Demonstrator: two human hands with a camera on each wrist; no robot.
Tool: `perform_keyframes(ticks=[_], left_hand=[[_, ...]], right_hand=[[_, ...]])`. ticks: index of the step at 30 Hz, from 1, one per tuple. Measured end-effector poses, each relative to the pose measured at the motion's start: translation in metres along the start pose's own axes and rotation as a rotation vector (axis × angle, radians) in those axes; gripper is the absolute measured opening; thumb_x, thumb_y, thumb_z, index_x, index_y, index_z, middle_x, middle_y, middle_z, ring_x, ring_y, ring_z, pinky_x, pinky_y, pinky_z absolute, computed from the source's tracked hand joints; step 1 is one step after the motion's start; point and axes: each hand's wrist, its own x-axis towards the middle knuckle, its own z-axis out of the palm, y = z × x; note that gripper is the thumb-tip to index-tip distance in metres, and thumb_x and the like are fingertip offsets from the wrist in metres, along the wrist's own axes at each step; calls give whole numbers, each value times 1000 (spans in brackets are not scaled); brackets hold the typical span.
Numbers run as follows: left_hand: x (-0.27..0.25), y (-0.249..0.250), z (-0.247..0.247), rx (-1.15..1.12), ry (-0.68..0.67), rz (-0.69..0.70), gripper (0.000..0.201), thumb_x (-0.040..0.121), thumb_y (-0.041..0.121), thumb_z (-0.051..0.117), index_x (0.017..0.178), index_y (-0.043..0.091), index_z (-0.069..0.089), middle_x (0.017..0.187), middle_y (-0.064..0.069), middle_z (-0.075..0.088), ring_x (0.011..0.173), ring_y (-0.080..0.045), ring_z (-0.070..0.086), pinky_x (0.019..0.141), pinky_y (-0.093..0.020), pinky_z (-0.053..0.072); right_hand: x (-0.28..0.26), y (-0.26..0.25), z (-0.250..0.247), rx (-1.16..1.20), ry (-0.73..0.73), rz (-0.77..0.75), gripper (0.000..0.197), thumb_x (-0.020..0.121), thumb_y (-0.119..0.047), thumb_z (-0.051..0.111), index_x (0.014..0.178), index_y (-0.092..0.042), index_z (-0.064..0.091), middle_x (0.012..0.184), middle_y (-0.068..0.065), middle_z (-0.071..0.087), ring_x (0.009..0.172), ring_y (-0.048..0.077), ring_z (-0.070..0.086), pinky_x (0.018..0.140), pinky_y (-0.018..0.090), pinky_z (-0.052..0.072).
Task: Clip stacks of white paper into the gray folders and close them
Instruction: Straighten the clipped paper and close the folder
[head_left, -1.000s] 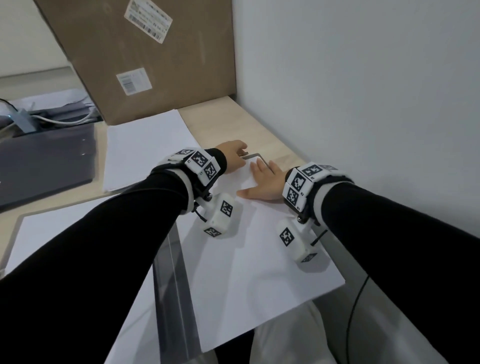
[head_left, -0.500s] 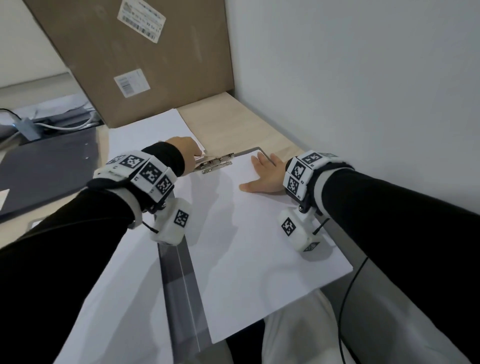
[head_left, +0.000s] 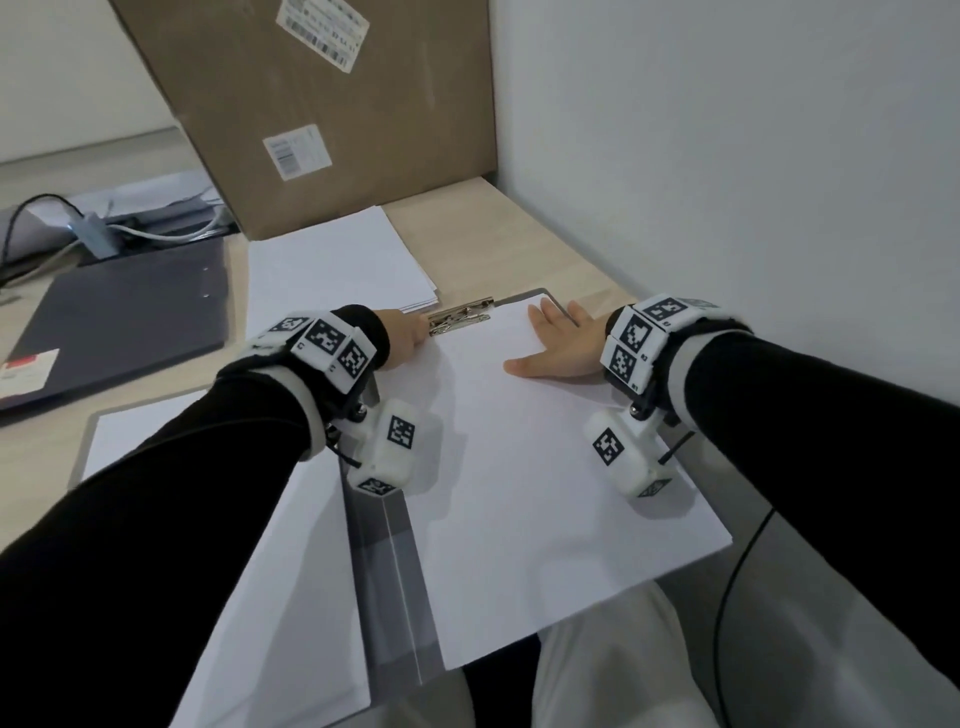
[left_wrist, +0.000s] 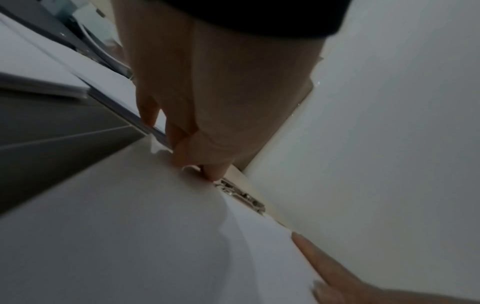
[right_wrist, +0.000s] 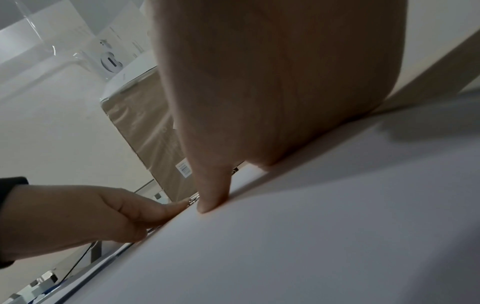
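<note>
A gray folder (head_left: 387, 561) lies open in front of me. A white paper stack (head_left: 545, 467) rests on its right half, its top edge under the metal clip (head_left: 460, 318). My left hand (head_left: 408, 332) is at the clip's left end; in the left wrist view its thumb and forefinger (left_wrist: 207, 170) pinch there, right where the clip (left_wrist: 241, 197) begins. My right hand (head_left: 558, 345) lies flat on the paper near its top right corner, fingers spread, thumb (right_wrist: 210, 201) pressing the sheet. More white paper (head_left: 218, 519) covers the folder's left half.
Another white paper stack (head_left: 337, 265) lies behind the folder, in front of a leaning cardboard box (head_left: 322, 104). A dark closed folder (head_left: 130, 317) sits at the left with cables (head_left: 47, 208) behind it. A white wall (head_left: 727, 182) borders the desk on the right.
My left hand moved left from beside the right hand to the clip's left end, uncovering the clip. The right hand stayed flat on the paper.
</note>
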Motion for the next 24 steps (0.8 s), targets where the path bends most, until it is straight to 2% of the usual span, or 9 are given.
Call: perform_keyframes(ticks=[3,6,8,12,14,18,20,22,24], left_hand=[[-2,3,8,-89,-32,-33,55,103,9,21,150,3,-9,160,-16,5,146,-29,19,116,-33,15],[-6,3,11,-150,59,29,56,100,3,30,147,-6,3,157,-18,10,142,-26,27,111,-32,25],[-14,4,11,-179,104,55,51,100,5,31,146,-6,13,155,-18,18,140,-26,31,111,-32,25],[-38,-2,20,-237,122,81,53,100,15,36,149,2,20,158,-11,19,145,-21,22,114,-26,17],[-54,-6,34,-291,91,103,59,98,21,41,151,12,16,161,-4,10,148,-18,14,117,-26,12],[-86,-10,53,-371,83,148,62,97,29,44,152,23,17,161,2,7,149,-16,13,119,-28,11],[-104,-7,60,-390,87,171,63,96,32,45,151,23,17,161,2,8,148,-16,15,120,-29,13],[-119,-2,67,-397,85,197,64,96,34,46,151,24,16,161,1,6,148,-16,14,120,-29,12],[-132,6,75,-392,65,222,66,95,35,47,152,23,14,162,0,4,149,-17,11,120,-30,12]], right_hand=[[-1,-3,0,-9,1,6,89,89,-66,30,153,-17,-9,161,-1,-14,149,26,-12,118,43,-3],[-2,-6,-1,-18,1,30,88,90,-65,31,153,-16,-7,161,0,-12,149,26,-10,118,42,-3],[-4,-6,-2,-43,0,37,89,90,-66,30,153,-16,-7,161,1,-12,149,26,-9,118,41,-2],[-10,-11,-7,4,45,35,80,94,-60,26,153,-10,5,162,7,0,149,27,5,118,41,6],[-17,-12,-14,99,52,53,74,96,-57,26,152,-10,14,161,9,9,148,27,11,118,37,9],[-46,-5,-18,202,177,64,60,96,-38,44,146,-6,32,155,10,31,142,25,29,113,32,24],[-61,5,-9,250,278,91,45,93,-26,49,132,-5,49,138,12,50,129,29,46,103,33,38],[-74,17,2,320,345,139,18,89,-18,50,96,-6,61,102,11,62,103,30,56,79,32,47],[-87,27,15,387,351,193,18,85,-19,51,69,-10,52,73,8,54,83,28,55,58,28,40]])
